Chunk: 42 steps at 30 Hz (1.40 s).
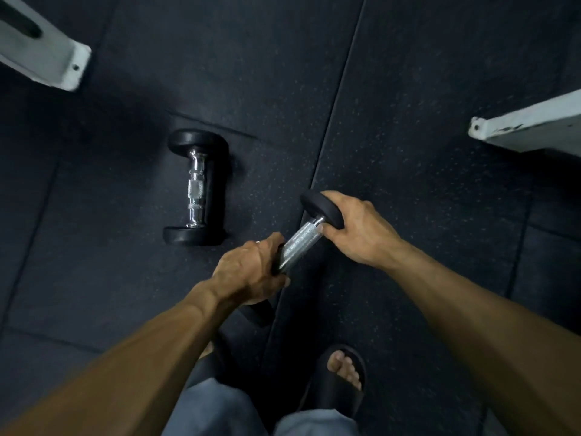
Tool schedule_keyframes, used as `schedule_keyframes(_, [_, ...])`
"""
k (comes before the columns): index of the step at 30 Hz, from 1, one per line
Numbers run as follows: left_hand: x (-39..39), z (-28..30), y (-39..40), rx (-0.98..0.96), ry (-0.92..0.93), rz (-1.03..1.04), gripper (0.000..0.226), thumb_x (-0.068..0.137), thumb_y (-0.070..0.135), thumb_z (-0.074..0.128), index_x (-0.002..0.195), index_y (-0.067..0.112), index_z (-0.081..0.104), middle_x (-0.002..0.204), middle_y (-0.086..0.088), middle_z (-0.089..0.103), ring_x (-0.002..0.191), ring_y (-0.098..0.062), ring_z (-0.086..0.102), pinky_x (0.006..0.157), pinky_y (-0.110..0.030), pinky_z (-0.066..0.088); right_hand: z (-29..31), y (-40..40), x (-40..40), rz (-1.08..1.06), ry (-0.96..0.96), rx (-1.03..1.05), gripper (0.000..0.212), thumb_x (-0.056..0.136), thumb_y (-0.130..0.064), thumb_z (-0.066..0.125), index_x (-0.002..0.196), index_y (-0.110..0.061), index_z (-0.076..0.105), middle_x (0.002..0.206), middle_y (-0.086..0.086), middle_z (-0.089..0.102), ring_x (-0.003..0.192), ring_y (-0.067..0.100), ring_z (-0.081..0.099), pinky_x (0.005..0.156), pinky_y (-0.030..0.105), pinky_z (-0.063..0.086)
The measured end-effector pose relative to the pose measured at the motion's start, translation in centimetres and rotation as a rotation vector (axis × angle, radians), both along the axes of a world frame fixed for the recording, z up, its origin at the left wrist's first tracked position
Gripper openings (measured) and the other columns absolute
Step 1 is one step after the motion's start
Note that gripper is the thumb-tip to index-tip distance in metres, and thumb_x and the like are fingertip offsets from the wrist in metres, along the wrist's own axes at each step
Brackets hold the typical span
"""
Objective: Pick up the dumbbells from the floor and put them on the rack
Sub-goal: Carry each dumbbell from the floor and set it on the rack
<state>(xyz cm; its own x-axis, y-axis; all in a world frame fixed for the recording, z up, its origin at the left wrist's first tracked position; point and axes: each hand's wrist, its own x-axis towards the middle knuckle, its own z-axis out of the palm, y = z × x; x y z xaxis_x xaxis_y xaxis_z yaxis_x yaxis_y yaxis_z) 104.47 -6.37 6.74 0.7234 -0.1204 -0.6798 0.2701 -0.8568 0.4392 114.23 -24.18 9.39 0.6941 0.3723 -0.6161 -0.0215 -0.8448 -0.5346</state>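
Observation:
A dumbbell (301, 239) with black round heads and a knurled chrome handle is held tilted above the floor in both hands. My left hand (248, 272) wraps the near head, which is mostly hidden under it. My right hand (355, 228) grips the far head. A second, similar dumbbell (196, 187) lies on the black rubber floor to the left of the held one, its handle pointing away from me. No rack shelf is visible.
A white metal frame foot (47, 48) juts in at the top left and another (531, 127) at the right edge. My feet in black slides (341, 379) stand at the bottom centre. Dark speckled floor mats (408, 89) fill the view.

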Motion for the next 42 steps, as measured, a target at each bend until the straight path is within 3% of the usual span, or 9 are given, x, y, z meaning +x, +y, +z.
schedule_keyframes(6, [3.5,10.8,-0.2,-0.005,-0.096,0.016,0.054,0.078,0.044,0.071,0.121,0.029,0.042,0.106,0.001,0.066,0.102,-0.025,0.061,0.075,-0.033,0.042,11.3,-0.5,3.9,0.026,-0.055,0.055,0.04,0.091,-0.022,0.067,0.128,-0.032,0.056,0.102,-0.008,0.068,0.095,0.014,0.066,0.089,0.04,0.055])
schedule_keyframes(14, [10.4,30.7,-0.8,-0.004,-0.237,-0.007,0.042,0.077,0.04,0.073,0.096,0.03,0.037,0.087,0.009,0.055,0.089,-0.021,0.054,0.071,-0.032,0.037,30.4,-1.8,10.0,0.043,-0.228,0.121,0.037,0.09,-0.024,0.066,0.125,-0.033,0.057,0.1,-0.006,0.068,0.095,0.019,0.065,0.088,0.043,0.053])
schedule_keyframes(23, [17.4,49.8,-2.9,0.014,-0.365,-0.077,0.045,0.071,0.043,0.076,0.1,0.026,0.047,0.087,0.007,0.06,0.084,-0.021,0.057,0.073,-0.039,0.048,50.2,-5.1,15.5,0.054,-0.394,0.136,0.027,0.089,-0.026,0.066,0.114,-0.028,0.059,0.094,-0.002,0.068,0.09,0.023,0.065,0.085,0.047,0.054])
schedule_keyframes(30, [25.2,57.4,-5.4,-0.098,-0.422,-0.15,0.043,0.071,0.04,0.077,0.095,0.029,0.044,0.08,0.013,0.055,0.078,-0.018,0.057,0.071,-0.038,0.05,59.4,-8.2,22.4,0.055,-0.484,0.061,0.018,0.085,-0.029,0.067,0.101,-0.03,0.059,0.087,-0.007,0.068,0.082,0.018,0.066,0.081,0.045,0.055])
schedule_keyframes(34, [31.9,60.0,-7.5,-0.106,-0.433,-0.248,0.043,0.073,0.04,0.076,0.102,0.024,0.048,0.089,0.006,0.06,0.085,-0.022,0.06,0.078,-0.045,0.052,62.0,-10.8,27.1,-0.033,-0.495,0.033,0.022,0.086,-0.027,0.069,0.106,-0.028,0.061,0.089,-0.007,0.069,0.084,0.016,0.067,0.082,0.044,0.055])
schedule_keyframes(38, [37.9,61.5,-11.0,-0.139,-0.437,-0.339,0.045,0.074,0.037,0.078,0.107,0.022,0.05,0.094,0.006,0.061,0.088,-0.021,0.059,0.079,-0.042,0.051,63.6,-14.5,30.7,-0.136,-0.521,0.007,0.026,0.086,-0.024,0.07,0.111,-0.024,0.063,0.092,-0.004,0.07,0.087,0.016,0.066,0.084,0.041,0.055])
schedule_keyframes(42, [42.5,61.9,-16.4,-0.194,-0.438,-0.449,0.051,0.074,0.035,0.078,0.114,0.021,0.051,0.086,0.01,0.058,0.087,-0.021,0.06,0.081,-0.042,0.051,64.3,-19.8,32.4,-0.244,-0.562,-0.039,0.031,0.085,-0.025,0.07,0.115,-0.022,0.062,0.096,-0.005,0.07,0.089,0.015,0.066,0.084,0.036,0.053])
